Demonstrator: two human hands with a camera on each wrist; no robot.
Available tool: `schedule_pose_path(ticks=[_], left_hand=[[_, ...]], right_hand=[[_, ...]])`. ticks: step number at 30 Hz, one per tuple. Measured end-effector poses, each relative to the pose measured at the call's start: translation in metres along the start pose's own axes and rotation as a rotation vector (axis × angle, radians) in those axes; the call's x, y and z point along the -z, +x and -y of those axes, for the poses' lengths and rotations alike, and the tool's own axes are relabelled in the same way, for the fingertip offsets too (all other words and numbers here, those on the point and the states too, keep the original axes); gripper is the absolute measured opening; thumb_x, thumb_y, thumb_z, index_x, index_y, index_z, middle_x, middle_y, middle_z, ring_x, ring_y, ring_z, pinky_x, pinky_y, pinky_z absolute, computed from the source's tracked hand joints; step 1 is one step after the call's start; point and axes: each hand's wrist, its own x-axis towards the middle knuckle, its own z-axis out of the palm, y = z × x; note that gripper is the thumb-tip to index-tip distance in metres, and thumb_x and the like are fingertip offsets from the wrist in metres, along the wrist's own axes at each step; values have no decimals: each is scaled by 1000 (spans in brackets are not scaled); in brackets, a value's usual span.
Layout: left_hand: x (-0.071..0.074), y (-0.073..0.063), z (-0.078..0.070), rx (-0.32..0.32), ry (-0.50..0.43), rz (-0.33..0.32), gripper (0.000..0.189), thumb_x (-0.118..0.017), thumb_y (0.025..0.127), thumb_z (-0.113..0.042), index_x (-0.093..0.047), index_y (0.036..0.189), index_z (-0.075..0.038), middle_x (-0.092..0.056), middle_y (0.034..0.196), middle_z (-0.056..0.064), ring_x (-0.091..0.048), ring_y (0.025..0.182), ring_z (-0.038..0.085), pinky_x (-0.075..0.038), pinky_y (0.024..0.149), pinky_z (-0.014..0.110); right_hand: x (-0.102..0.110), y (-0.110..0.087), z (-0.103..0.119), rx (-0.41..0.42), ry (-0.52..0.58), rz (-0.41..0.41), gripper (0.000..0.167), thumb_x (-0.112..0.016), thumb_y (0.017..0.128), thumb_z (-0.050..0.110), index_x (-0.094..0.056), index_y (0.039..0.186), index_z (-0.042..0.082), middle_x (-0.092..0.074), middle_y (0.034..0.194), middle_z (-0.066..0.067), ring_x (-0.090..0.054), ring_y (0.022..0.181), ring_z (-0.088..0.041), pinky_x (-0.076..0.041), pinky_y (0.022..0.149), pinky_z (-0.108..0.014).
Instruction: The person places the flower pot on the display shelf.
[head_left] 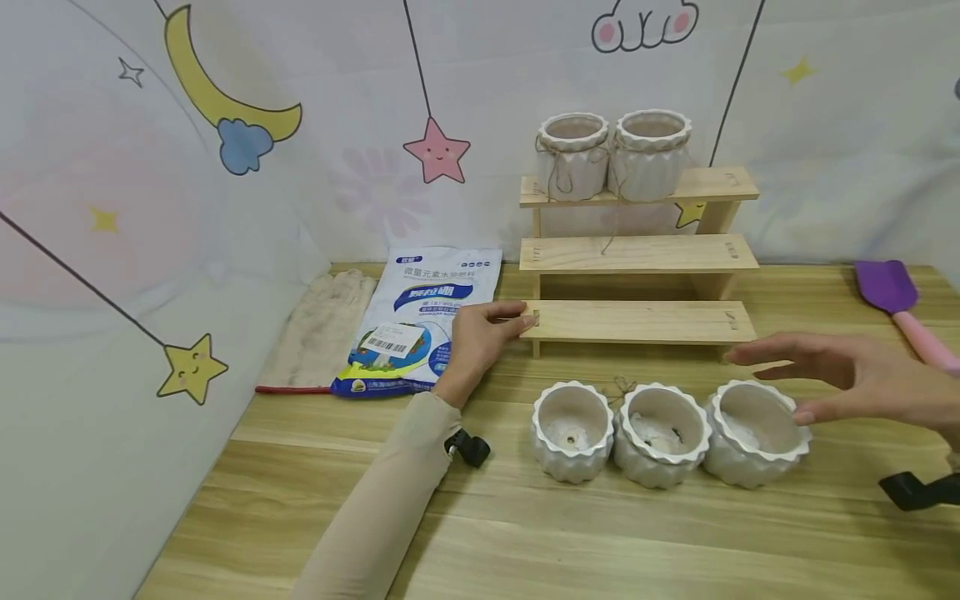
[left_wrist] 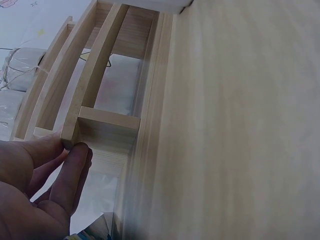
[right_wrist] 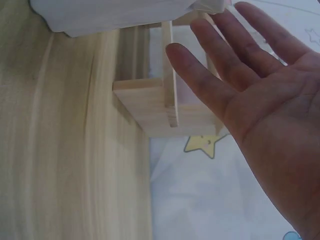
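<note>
A three-tier wooden plant stand (head_left: 637,321) stands at the back of the table. My left hand (head_left: 486,332) pinches the left end of its lowest board, thumb and fingers on either side of the board's corner in the left wrist view. Over the rightmost of three white scalloped pots (head_left: 753,471) hovers my right hand (head_left: 862,383), its fingers extended toward the stand's right end. In the right wrist view the right palm (right_wrist: 285,107) faces the camera with spread fingers. Two taller white pots (head_left: 651,158) wrapped in twine sit on the top tier.
Left of the stand lies a white and blue fertilizer bag (head_left: 420,321), beside a pale cloth glove (head_left: 318,333) with a red hem. A purple shovel (head_left: 888,287) with a pink handle lies at the right. Behind everything hangs a printed curtain (head_left: 315,192).
</note>
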Motion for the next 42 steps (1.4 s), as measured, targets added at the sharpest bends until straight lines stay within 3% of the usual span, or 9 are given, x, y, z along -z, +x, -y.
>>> schedule_pose_path(ticks=[3, 9, 16, 26, 35, 42], left_hand=[[-1, 0, 1, 1, 3, 1, 25, -89, 89, -19, -85, 112, -9, -81, 107, 4, -69, 117, 20, -54, 97, 34], [-1, 1, 1, -2, 1, 0, 25, -89, 89, -18, -85, 112, -8, -81, 106, 4, -69, 117, 21, -53, 97, 35], [1, 1, -1, 2, 0, -5, 26, -89, 89, -18, -84, 112, -8, -81, 105, 5, -70, 115, 21, -53, 96, 36], [0, 1, 1, -5, -6, -10, 25, -89, 89, -16, -84, 112, -7, -81, 105, 5, -72, 108, 19, -55, 89, 32], [0, 1, 0, 19, -4, 2, 25, -89, 89, -19, -85, 112, -9, -81, 105, 4, -70, 111, 19, -54, 89, 33], [0, 1, 0, 19, -13, 5, 25, -89, 90, -18, -85, 113, -9, -81, 107, 5, -68, 117, 21, -53, 95, 36]], right_hand=[[-1, -2, -7, 41, 27, 36, 81, -70, 77, -28, -43, 152, -13, -52, 156, -21, -53, 141, -16, -47, 105, -22], [-1, -5, -10, 53, -29, 56, 85, -77, 74, -21, -46, 152, -11, -53, 156, -19, -51, 142, -13, -44, 106, -20], [0, -6, 6, -107, -124, 104, 87, -83, 80, -8, -46, 158, 3, -54, 157, -12, -55, 138, -11, -49, 103, -26], [-2, -9, -10, -19, -60, 124, 92, -86, 78, -7, -41, 159, -4, -51, 159, -12, -50, 142, -11, -45, 107, -23], [-6, -8, -8, -110, -50, 108, 89, -89, 77, -5, -45, 155, 0, -59, 148, -10, -57, 135, -13, -50, 103, -27], [-7, -7, -9, -119, 8, 130, 92, -89, 75, -7, -44, 155, 4, -59, 146, -13, -58, 134, -15, -50, 104, -27]])
